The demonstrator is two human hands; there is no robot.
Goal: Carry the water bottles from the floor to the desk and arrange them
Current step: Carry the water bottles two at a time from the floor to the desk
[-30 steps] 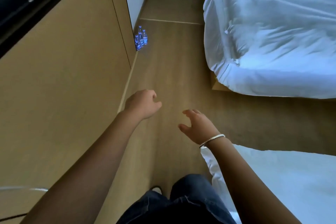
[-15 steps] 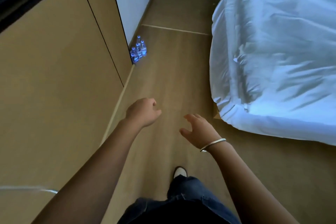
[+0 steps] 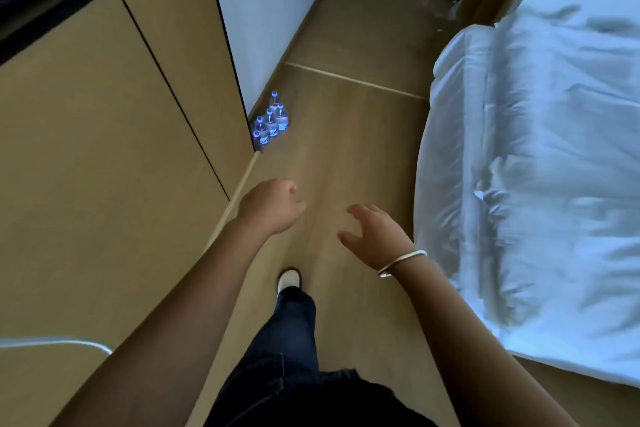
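Several small clear water bottles (image 3: 271, 121) with blue caps and labels stand upright in a tight cluster on the wooden floor, in the corner where the wood panel meets the white wall. My left hand (image 3: 272, 206) hangs in the air well short of them, fingers loosely curled and holding nothing. My right hand (image 3: 372, 236), with a silver bangle at the wrist, is beside it, fingers spread and relaxed, also holding nothing. The desk is not in view.
A tall wooden panel (image 3: 104, 166) runs along the left. A bed with rumpled white sheets (image 3: 536, 166) fills the right. The wooden floor (image 3: 346, 149) forms an aisle between them. My leg and white shoe (image 3: 289, 279) are below my hands.
I have walked forward along the aisle. The bottles are nearer and larger in view, and the bed has slid past on the right. Both hands keep the same pose.
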